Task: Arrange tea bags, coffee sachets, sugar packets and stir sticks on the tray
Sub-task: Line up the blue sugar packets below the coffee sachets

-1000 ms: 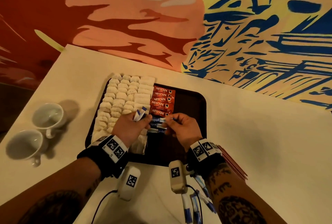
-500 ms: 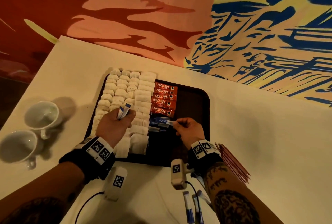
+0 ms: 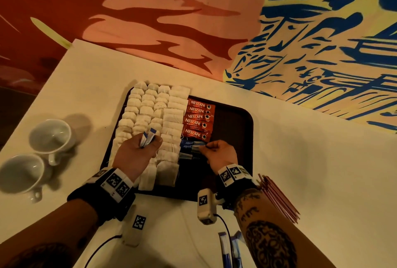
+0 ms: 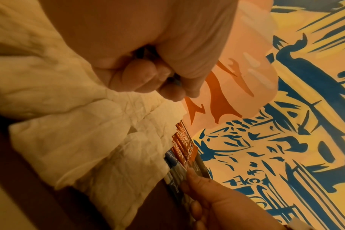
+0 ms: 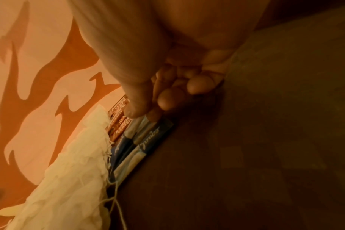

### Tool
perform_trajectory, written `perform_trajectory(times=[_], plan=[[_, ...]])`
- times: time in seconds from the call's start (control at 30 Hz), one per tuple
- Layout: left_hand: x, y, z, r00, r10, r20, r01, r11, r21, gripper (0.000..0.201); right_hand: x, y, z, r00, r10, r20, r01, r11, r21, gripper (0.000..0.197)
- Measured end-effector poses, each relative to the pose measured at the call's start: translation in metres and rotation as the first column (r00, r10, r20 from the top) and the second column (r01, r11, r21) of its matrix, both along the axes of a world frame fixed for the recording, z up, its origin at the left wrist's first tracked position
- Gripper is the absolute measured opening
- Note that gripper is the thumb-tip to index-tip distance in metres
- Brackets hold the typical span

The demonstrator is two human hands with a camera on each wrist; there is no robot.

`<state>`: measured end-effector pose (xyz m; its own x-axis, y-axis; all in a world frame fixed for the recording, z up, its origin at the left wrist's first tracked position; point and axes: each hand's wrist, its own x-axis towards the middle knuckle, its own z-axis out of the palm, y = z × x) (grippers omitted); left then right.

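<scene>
Head view puts the right hand [image 3: 221,156] at mid-frame, thumb and forefinger pinching the right end of a blue sugar packet [image 3: 196,146] that lies flat on the dark tray [image 3: 234,121]. Right wrist view shows the same pinch from close in: the thumb tip presses the packet's pale end [image 5: 137,126], the other fingertips [image 5: 168,99] curl just beside it, and two more blue packets [image 5: 148,146] lie alongside, lower in the frame. Left of centre, the left hand [image 3: 134,153] is curled round a small bunch of blue-and-white packets [image 3: 148,138] whose ends stick up past the knuckles; it hovers over the white tea bags [image 3: 150,108], which fill the tray's left half in rows. Red coffee sachets [image 3: 198,119] are stacked in a column directly above the pinched packet. Two white cups [image 3: 50,136] sit at the frame's left edge on the table [image 3: 300,160], and red stir sticks [image 3: 279,199] lie at lower right, off the tray.
</scene>
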<state>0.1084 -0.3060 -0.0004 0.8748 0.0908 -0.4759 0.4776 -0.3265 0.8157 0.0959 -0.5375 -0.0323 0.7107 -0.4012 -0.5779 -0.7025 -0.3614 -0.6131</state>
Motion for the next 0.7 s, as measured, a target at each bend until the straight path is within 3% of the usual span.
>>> perform_trajectory(times=[0.17, 0.27, 0.4, 0.53, 0.6, 0.7], plan=[[-0.001, -0.006, 0.001, 0.999, -0.017, 0.027, 0.016, 1.000, 0.026, 0.035, -0.003, 0.004, 0.002, 1.000, 0.002, -0.009, -0.002, 0.999, -0.053, 0.028], [-0.002, -0.010, -0.001, 0.999, -0.033, 0.015, 0.033, 0.999, -0.014, 0.027, -0.004, 0.005, 0.006, 1.000, 0.015, -0.018, -0.017, 0.996, -0.082, 0.035], [-0.002, -0.013, -0.004, 0.999, -0.008, -0.053, -0.002, 0.984, -0.178, 0.010, -0.006, -0.001, 0.015, 1.000, 0.000, -0.021, -0.002, 0.992, -0.124, 0.035], [-0.005, -0.024, 0.003, 0.996, -0.009, -0.092, -0.019, 0.955, -0.296, 0.010, -0.011, -0.004, 0.025, 0.998, 0.021, 0.063, -0.012, 0.988, -0.155, 0.027], [-0.008, -0.029, 0.006, 0.995, -0.099, -0.032, 0.086, 0.956, -0.279, 0.004, -0.015, -0.003, 0.032, 0.990, 0.025, 0.139, -0.009, 0.994, -0.111, 0.023], [-0.015, -0.036, 0.009, 0.973, -0.230, 0.036, 0.232, 0.952, -0.202, 0.004, -0.024, 0.006, 0.042, 0.957, 0.066, 0.281, -0.099, 0.989, 0.107, 0.006]])
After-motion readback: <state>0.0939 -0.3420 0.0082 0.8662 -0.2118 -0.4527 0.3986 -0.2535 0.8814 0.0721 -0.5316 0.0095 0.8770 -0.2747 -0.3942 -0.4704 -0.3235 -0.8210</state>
